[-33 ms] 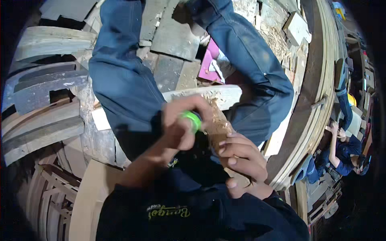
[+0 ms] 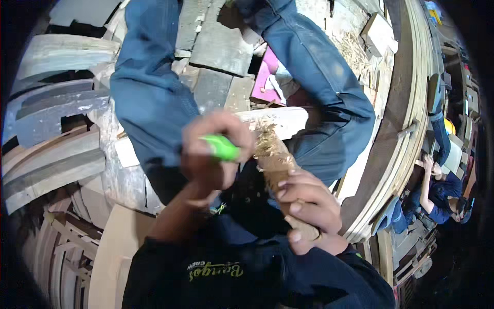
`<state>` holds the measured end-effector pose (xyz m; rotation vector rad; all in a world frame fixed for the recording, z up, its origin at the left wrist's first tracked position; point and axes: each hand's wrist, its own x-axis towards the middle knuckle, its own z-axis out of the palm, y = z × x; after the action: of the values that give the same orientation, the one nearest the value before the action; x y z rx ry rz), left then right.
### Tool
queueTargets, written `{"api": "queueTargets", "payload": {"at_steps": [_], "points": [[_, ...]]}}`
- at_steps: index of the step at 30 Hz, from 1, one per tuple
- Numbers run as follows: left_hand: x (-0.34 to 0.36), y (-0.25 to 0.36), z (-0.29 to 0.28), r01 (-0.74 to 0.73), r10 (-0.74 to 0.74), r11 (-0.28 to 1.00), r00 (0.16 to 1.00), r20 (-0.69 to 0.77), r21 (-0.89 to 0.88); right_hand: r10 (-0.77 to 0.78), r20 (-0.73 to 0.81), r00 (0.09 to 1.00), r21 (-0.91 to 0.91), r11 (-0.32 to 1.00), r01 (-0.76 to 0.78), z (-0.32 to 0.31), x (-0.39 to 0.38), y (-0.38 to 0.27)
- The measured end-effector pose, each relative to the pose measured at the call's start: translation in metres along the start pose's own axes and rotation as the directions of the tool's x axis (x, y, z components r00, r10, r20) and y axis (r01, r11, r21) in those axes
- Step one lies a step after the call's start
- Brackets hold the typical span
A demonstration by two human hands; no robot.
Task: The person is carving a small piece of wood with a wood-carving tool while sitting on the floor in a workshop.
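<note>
My left hand (image 2: 216, 149), smeared by motion, is closed around a green-handled tool (image 2: 222, 148); its working end cannot be made out. It hangs just left of a long brown piece of wood (image 2: 276, 165). My right hand (image 2: 314, 206) wraps round the lower part of that wood, which tilts up and away from me. Curled shavings (image 2: 266, 141) cover its far end. Behind that end, a pale wooden board (image 2: 293, 121) lies crosswise between my legs.
Stacked curved planks (image 2: 56, 139) stand at the left. A pink object (image 2: 265, 87) lies among boards between my legs. More shavings (image 2: 355, 51) and a pale block (image 2: 379, 35) are at the far right. Beyond a long timber edge (image 2: 383, 134), another person (image 2: 442, 193) sits working.
My left hand has drawn back to the left with the green-handled tool, away from the wood. The wood's far end and its shavings show more fully. My right hand keeps nearly the same place.
</note>
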<state>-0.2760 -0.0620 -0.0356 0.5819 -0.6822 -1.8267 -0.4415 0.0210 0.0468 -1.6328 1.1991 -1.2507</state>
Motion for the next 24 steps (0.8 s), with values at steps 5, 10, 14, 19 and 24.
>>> {"api": "queueTargets", "payload": {"at_steps": [5,10,14,19,24], "points": [[0.035,0.053,-0.022,-0.212,0.259,0.949,0.946,0.193,-0.235,0.015,0.067,0.998,-0.016,1.000,-0.013,-0.005,-0.003,-0.005],[0.048,0.012,-0.031,-0.164,0.163,0.986,0.986,-0.038,-0.025,0.023,0.036,0.999,-0.029,0.999,-0.022,-0.003,0.000,-0.002],[0.057,0.015,-0.035,-0.144,0.145,0.989,0.988,-0.058,0.027,0.017,0.067,0.998,-0.029,0.999,-0.015,-0.004,0.002,-0.007],[0.067,0.021,-0.054,-0.096,0.065,0.989,0.965,-0.254,-0.112,-0.021,0.020,1.000,-0.003,1.000,0.021,-0.001,0.003,-0.001],[0.068,0.022,-0.061,-0.100,0.040,0.983,0.934,-0.356,-0.152,-0.176,0.017,0.984,0.164,0.972,0.171,-0.030,0.006,0.007]]}}
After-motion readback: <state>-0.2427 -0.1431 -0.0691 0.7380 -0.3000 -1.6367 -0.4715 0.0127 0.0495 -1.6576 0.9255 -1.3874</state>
